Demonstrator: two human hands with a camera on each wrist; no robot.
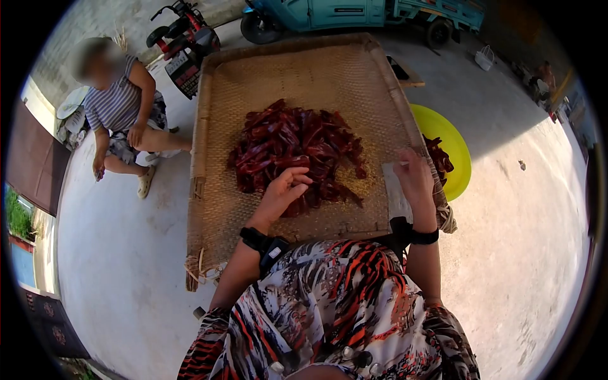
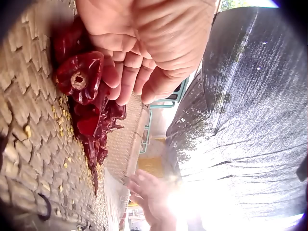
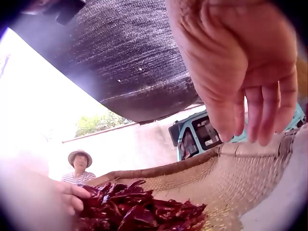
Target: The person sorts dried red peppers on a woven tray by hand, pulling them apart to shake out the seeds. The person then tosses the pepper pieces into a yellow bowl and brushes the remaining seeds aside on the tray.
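A heap of dried red chili peppers point(image 1: 285, 142) lies in the middle of a large woven tray point(image 1: 221, 82), with loose yellow seeds point(image 1: 364, 180) around its right side. My left hand point(image 1: 285, 190) is at the near edge of the heap, its fingers loosely bent. In the left wrist view, those fingers overlap a dark red pepper point(image 2: 79, 77) with its stem hole showing. Over the tray's right side hangs my right hand point(image 1: 415, 177), fingers pointing down and apart from the thumb, with nothing between them in the right wrist view.
A yellow basin point(image 1: 459, 152) holding red peppers stands just right of the tray. At the left sits a person in a striped top point(image 1: 120, 95). Beyond the tray are a red scooter point(image 1: 183, 38) and a teal three-wheeled vehicle point(image 1: 342, 12).
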